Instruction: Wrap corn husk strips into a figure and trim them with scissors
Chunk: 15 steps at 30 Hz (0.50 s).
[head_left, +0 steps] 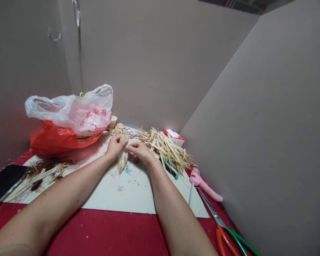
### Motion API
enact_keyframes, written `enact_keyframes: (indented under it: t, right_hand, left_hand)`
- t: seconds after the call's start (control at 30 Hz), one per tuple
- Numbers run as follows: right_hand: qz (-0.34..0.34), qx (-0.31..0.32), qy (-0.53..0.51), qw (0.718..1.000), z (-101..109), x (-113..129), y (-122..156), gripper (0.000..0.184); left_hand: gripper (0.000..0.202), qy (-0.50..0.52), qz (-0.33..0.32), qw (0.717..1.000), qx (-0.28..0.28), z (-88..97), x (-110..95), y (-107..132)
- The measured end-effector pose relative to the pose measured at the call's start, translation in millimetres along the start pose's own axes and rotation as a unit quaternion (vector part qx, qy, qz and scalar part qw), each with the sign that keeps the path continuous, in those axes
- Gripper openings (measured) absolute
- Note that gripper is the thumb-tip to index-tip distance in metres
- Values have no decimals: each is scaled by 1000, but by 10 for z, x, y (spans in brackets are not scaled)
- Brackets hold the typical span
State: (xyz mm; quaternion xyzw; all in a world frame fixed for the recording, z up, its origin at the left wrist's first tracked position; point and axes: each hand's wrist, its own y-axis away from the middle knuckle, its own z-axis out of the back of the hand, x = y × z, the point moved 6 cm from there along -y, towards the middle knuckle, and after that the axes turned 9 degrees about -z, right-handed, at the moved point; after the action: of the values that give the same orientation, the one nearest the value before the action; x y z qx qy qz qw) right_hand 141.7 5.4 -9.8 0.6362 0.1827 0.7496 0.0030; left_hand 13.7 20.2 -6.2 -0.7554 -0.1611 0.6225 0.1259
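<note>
So the left hand [114,146] has a pale, pointed dry leaf [122,161] pinched along its left edge, thumb laid on the front. Right hand [142,152] is on the other edge with thumb and fingertips, fingers curled in; looks like a light pinch too. The leaf's more or less upright between them, tip down, over a white board [104,193] with some blue and purple smudges.

Just past the right hand there's a messy heap of straw [165,147], with a green-and-black handle [173,172] lying by its near edge and a red-and-white box [176,137] behind it. Further right, a pink glue gun [206,186], then big scissors [216,217] with one red and one green grip.

Behind the left hand: a small cup [113,122], and left of that a white bag [88,115] sitting on a red bag [58,139]. Nearer on the left, brown fibrous scraps [40,170] next to a dark slab [5,181]. Red cloth [109,231] under it all, grey wall [138,64] behind.
</note>
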Motion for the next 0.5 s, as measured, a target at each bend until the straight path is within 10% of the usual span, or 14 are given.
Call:
enact_keyframes:
  t: [0.27, 0.5]
  right_hand:
    - [32, -44, -77, 996, 84, 8, -51, 20]
    - [49, -94, -199, 974, 234, 85, -28, 17]
  left_hand:
    - [35, 32, 52, 997, 43, -81, 20, 61]
    - [28, 22, 25, 996, -84, 74, 40, -27]
